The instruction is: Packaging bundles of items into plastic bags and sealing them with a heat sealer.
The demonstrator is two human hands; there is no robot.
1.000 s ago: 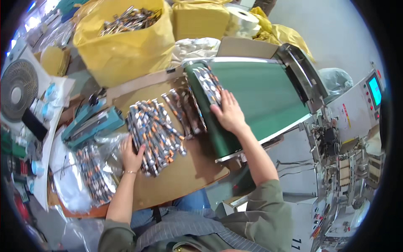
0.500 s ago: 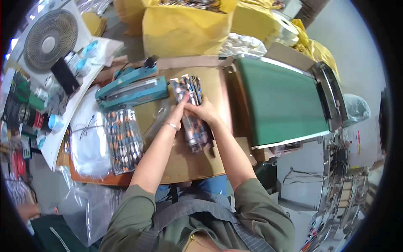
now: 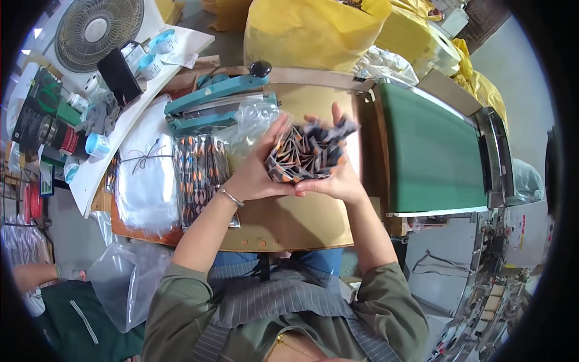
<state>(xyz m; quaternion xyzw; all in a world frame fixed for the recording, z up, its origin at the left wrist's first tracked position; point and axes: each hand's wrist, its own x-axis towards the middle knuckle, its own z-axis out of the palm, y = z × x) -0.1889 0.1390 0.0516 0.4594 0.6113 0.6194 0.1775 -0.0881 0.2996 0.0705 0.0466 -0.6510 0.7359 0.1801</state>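
Note:
A bundle of thin folded pieces [image 3: 301, 154], dark with orange and pale patterning, is held upright over the table with its zigzag folded ends facing me. My left hand [image 3: 260, 174] wraps its left side, and my right hand [image 3: 342, 180] cups the right side. Both thumbs come together at the near edge. Behind my left hand, a crumpled clear plastic bag [image 3: 253, 123] lies against a teal hand-lever bag sealer [image 3: 220, 102]. Left of my forearm, similar patterned pieces in clear wrap [image 3: 202, 175] lie beside a string-tied stack of clear bags [image 3: 145, 193].
A green conveyor belt [image 3: 434, 151] stands to the right of the cardboard-covered table [image 3: 289, 226]. At left, a white shelf [image 3: 99, 172] carries a phone [image 3: 120, 75], tape rolls and a bottle. A fan [image 3: 96, 30] and yellow sacks [image 3: 313, 36] stand behind. Another person's arm [image 3: 36, 276] shows lower left.
The bundle has turned from lying lengthwise on the table to standing end-on between my hands. My hands have spread to its two sides. The whole view has shifted.

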